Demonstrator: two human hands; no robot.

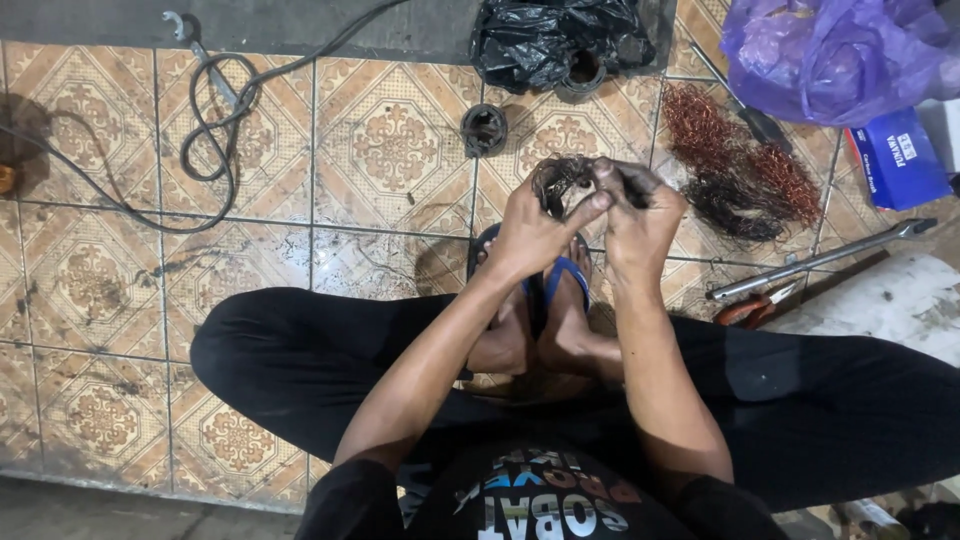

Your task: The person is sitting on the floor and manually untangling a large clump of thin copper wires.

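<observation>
Fingers [598,200] of the left hand [530,235] are pressed together on a tangled bundle of dark wire [556,180], index extended across toward the other hand; fingers of the right hand [640,215] are curled shut, pinching the same bundle from the other side, tips blackened. Bundle sits between both hands, held in the air above the feet, not touching the floor. Judgement: thin winding wire, light, springy, holds a bend once kinked; strands likely snag on each other and can prick or cut skin, so the safest hold is around the bulk of the bundle, not on single loose ends. Below the hands, crossed feet in blue-strapped sandals [560,285], legs in black trousers folded on the patterned tile floor [390,150]. Just beyond the hands, a small dark ring-shaped motor part [484,129] on the tiles. Right of the hands, well apart, a heap of copper wire [735,165], reddish on top, darker at its lower edge. Near that, a long metal rod [820,260] and red-handled pliers [750,308]. Further out: black plastic bag [555,40] at top, purple plastic bag [840,55] and blue box [900,160] at top right, a black cable [215,120] looped at upper left.
</observation>
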